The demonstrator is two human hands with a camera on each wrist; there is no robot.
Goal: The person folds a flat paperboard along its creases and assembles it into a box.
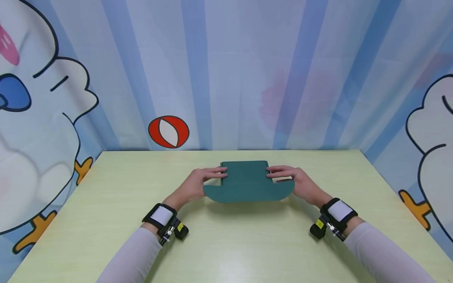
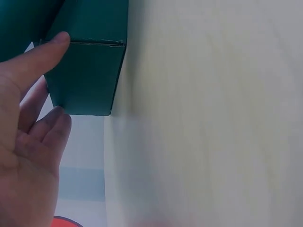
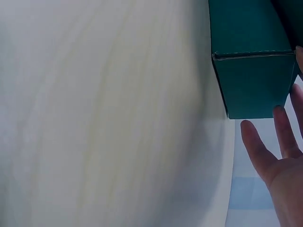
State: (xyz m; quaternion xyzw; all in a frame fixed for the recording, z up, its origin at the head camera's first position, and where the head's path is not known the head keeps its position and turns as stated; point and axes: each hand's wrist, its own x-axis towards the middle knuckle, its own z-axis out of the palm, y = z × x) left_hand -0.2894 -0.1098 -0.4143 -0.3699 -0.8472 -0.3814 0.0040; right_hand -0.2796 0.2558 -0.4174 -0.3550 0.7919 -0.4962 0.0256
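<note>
A dark green cardboard box (image 1: 245, 173) is near the middle of the table, with a wide, round-cornered flap (image 1: 247, 193) extending towards me. My left hand (image 1: 194, 184) holds its left side. In the left wrist view the thumb (image 2: 59, 39) lies on a box edge and bent fingers reach the far edge of the end panel (image 2: 85, 78). Opposite it, my right hand (image 1: 301, 184) holds the right side. The right wrist view shows spread fingers (image 3: 284, 132) at the end panel (image 3: 255, 87); its thumb is mostly cut off. The flap hides the near side of the box in the head view.
The pale wooden tabletop (image 1: 247, 243) extends around the box. Behind it hangs a blue striped curtain (image 1: 240, 78) printed with cartoon figures and a red and white ball (image 1: 168, 131). Each wrist wears a black strap with a small camera (image 1: 181, 231).
</note>
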